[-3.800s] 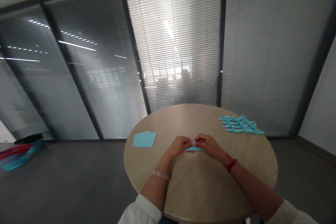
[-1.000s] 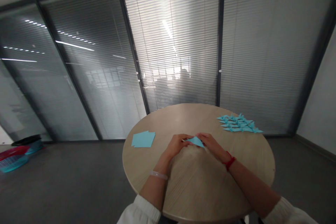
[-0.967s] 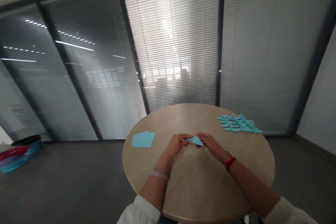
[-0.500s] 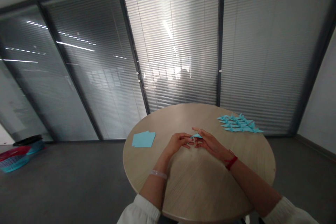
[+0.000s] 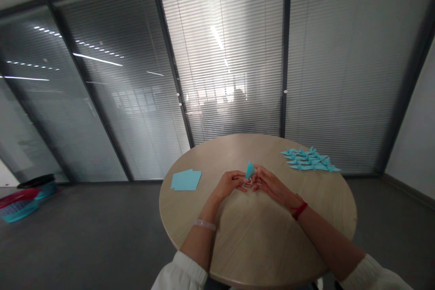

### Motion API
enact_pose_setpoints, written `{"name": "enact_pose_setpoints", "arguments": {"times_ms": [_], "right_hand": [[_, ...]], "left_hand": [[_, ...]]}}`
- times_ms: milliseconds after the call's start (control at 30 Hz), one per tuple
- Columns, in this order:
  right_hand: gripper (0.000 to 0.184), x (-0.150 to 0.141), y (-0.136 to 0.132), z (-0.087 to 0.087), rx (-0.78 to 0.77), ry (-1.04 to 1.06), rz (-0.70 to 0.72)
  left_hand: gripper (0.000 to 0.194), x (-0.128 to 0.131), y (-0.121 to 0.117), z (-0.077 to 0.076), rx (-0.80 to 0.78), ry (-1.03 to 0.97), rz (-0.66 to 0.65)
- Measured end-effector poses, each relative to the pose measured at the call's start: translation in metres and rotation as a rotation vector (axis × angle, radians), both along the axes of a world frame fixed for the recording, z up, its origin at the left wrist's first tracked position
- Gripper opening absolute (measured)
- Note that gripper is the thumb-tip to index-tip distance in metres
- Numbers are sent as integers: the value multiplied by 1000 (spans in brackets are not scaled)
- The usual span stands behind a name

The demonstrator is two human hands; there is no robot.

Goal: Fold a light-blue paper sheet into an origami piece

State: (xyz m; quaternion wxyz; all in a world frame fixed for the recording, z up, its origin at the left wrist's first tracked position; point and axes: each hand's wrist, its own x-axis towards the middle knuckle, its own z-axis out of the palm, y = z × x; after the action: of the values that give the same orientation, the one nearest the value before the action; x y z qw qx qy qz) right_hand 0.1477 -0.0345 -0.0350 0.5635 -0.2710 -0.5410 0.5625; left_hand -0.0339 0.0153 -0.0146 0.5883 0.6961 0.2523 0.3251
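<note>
At middle of bench (image 5: 258, 240), folded blue paper (image 5: 250, 170) between hands, long axis roughly upright in view! Left hand (image 5: 229, 184) pinching left side, right hand (image 5: 272, 185) pinching right, equally near. Blue sheets (image 5: 186, 181) off left, folded figures (image 5: 310, 161) off right.

The grip of the left hand (image 5: 229, 184) and right hand (image 5: 271, 184) covers the lower part of a folded light-blue paper piece (image 5: 249, 170); its exact form cannot be told. The clustered light-blue folded paper figures (image 5: 308, 161) overlap, their count unclear. The upper of the flat light-blue paper sheets (image 5: 187, 181) hides most of what lies beneath. The left edge cuts off a red-topped blue plastic basket (image 5: 17, 210), which partly hides a black-topped blue basket (image 5: 45, 187). White fabric sleeves (image 5: 183, 269) leave view at the bottom. Shapes behind the grey slatted blinds (image 5: 224, 54) are blurred.
</note>
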Motion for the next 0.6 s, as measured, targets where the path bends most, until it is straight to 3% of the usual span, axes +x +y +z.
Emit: {"name": "enact_pose_setpoints", "arguments": {"times_ms": [600], "right_hand": [[34,1,2,1,24,-29,-54]], "left_hand": [[49,2,3,-4,-50,-17,74]]}}
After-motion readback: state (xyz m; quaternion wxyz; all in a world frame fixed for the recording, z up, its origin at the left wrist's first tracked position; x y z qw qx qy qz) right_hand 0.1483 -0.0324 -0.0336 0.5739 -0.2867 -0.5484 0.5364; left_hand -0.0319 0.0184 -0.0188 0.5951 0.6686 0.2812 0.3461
